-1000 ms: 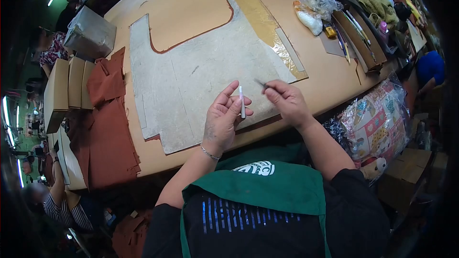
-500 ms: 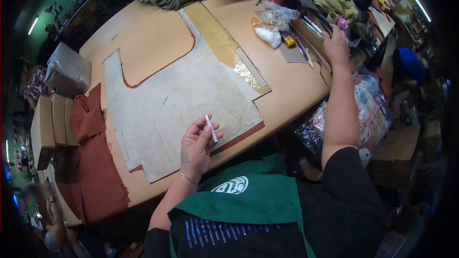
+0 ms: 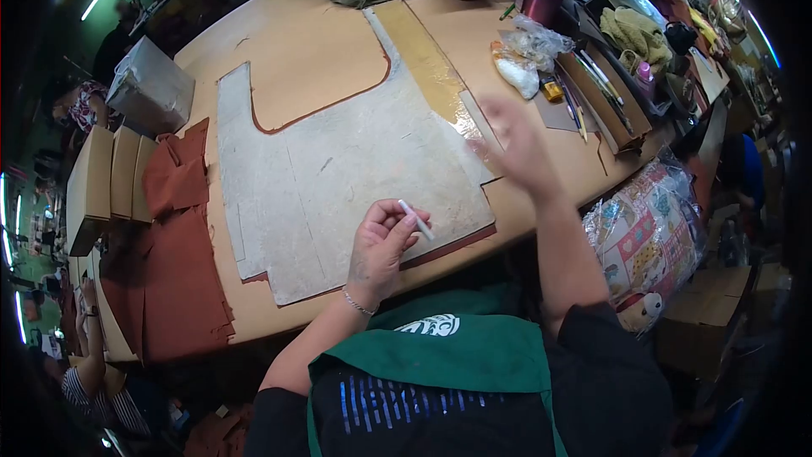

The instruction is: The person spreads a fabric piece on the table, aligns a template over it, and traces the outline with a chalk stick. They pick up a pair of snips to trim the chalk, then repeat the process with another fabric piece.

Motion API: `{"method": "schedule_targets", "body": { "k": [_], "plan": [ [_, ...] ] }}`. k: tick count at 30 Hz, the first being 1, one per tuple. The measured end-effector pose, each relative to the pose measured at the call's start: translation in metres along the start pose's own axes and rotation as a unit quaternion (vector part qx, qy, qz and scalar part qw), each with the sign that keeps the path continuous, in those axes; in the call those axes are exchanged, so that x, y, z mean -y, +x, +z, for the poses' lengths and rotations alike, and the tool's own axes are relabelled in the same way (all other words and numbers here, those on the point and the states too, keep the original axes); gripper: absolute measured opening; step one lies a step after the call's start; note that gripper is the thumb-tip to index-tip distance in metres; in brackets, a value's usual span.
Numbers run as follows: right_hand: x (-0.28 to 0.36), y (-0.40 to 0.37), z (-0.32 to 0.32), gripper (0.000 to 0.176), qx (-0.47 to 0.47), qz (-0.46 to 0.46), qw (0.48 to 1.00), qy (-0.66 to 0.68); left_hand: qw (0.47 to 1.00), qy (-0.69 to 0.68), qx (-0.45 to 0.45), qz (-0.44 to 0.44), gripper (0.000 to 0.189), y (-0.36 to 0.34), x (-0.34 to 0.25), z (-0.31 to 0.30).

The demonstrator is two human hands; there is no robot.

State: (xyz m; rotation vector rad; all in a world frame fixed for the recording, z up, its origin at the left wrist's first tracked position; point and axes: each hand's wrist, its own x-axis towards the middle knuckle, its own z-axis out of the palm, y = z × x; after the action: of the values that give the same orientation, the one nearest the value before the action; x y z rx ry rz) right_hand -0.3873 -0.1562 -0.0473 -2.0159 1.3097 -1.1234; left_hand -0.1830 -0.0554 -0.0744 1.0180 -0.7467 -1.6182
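My left hand (image 3: 386,243) pinches a small white stick (image 3: 415,219) between thumb and fingers, above the lower right part of a large grey pattern board (image 3: 313,195). Reddish-brown material (image 3: 457,247) shows along the board's edge. My right hand (image 3: 518,148) is raised over the table, right of the board's yellow taped strip (image 3: 423,55). It is blurred, but its fingers look spread and nothing shows in it.
Right of my right hand are pens (image 3: 575,108), a yellow item (image 3: 551,89), a plastic bag (image 3: 518,72) and a cardboard tray (image 3: 600,101). Brown fabric (image 3: 182,279), boxes (image 3: 93,182) and a grey bin (image 3: 152,85) stand left. A wrapped patterned bundle (image 3: 647,237) lies lower right.
My right hand has left the pen tray at the right and moved left toward the board. My left hand still holds the white stick. The camera view has shifted.
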Motion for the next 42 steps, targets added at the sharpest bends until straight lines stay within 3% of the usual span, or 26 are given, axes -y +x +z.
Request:
{"method": "schedule_targets", "body": {
  "k": [1, 3, 5, 7, 13, 16, 19, 22, 25, 28, 29, 30, 32, 35, 38, 40, 41, 42],
  "plan": [
    [-0.026, 0.025, -0.010, 0.058, -0.082, 0.024, 0.995, -0.044, 1.000, 0.017, -0.007, 0.008, 0.012, -0.002, 0.000, -0.006],
    [-0.096, 0.069, -0.038, 0.072, -0.141, 0.001, 0.951, -0.275, 0.996, 0.062, -0.028, 0.066, 0.012, -0.007, -0.001, -0.016],
    [-0.115, 0.105, -0.066, 0.082, -0.068, 0.134, 0.927, -0.344, 0.984, 0.114, -0.040, 0.130, 0.012, -0.012, -0.001, -0.029],
    [-0.122, 0.127, -0.082, 0.082, -0.019, 0.163, 0.905, -0.392, 0.964, 0.173, -0.046, 0.197, 0.013, -0.018, 0.003, -0.046],
    [-0.133, 0.142, -0.079, 0.068, 0.126, 0.153, 0.882, -0.428, 0.928, 0.314, -0.064, 0.191, 0.011, -0.031, 0.016, -0.064],
    [-0.162, 0.143, -0.083, 0.066, 0.086, 0.117, 0.930, -0.338, 0.932, 0.301, -0.058, 0.192, 0.012, -0.030, 0.018, -0.064],
    [-0.157, 0.134, -0.089, 0.063, -0.001, 0.104, 0.984, -0.142, 0.934, 0.297, -0.057, 0.191, 0.012, -0.029, 0.018, -0.064],
    [-0.188, 0.139, -0.085, 0.059, -0.031, 0.098, 0.986, -0.131, 0.933, 0.300, -0.058, 0.189, 0.012, -0.028, 0.018, -0.063],
    [-0.177, 0.143, -0.077, 0.044, -0.040, 0.157, 0.950, -0.266, 0.933, 0.302, -0.060, 0.184, 0.011, -0.029, 0.019, -0.065],
    [-0.185, 0.160, -0.084, 0.027, -0.124, 0.227, 0.963, -0.072, 0.933, 0.300, -0.063, 0.188, 0.012, -0.028, 0.018, -0.065],
    [-0.173, 0.165, -0.089, 0.017, -0.145, 0.232, 0.962, 0.020, 0.933, 0.299, -0.063, 0.189, 0.012, -0.029, 0.018, -0.065],
    [-0.166, 0.169, -0.098, 0.017, -0.139, 0.203, 0.969, 0.031, 0.933, 0.301, -0.064, 0.186, 0.012, -0.030, 0.018, -0.065],
    [-0.153, 0.178, -0.123, 0.022, -0.104, 0.180, 0.978, -0.008, 0.933, 0.304, -0.060, 0.181, 0.012, -0.030, 0.018, -0.066],
    [-0.124, 0.173, -0.161, 0.031, -0.125, 0.067, 0.950, -0.279, 0.936, 0.299, -0.058, 0.177, 0.012, -0.030, 0.018, -0.065],
    [-0.122, 0.147, -0.183, 0.027, -0.047, 0.099, 0.912, -0.395, 0.937, 0.292, -0.056, 0.184, 0.012, -0.030, 0.020, -0.067],
    [-0.133, 0.130, -0.183, 0.022, 0.143, 0.161, 0.821, -0.528, 0.934, 0.306, -0.051, 0.178, 0.012, -0.032, 0.017, -0.066],
    [-0.116, 0.121, -0.175, 0.022, 0.154, 0.219, 0.794, -0.546, 0.932, 0.314, -0.047, 0.175, 0.012, -0.031, 0.016, -0.065],
    [-0.104, 0.118, -0.166, 0.025, 0.094, 0.179, 0.805, -0.557, 0.934, 0.308, -0.048, 0.175, 0.011, -0.030, 0.016, -0.065]
  ]
}}
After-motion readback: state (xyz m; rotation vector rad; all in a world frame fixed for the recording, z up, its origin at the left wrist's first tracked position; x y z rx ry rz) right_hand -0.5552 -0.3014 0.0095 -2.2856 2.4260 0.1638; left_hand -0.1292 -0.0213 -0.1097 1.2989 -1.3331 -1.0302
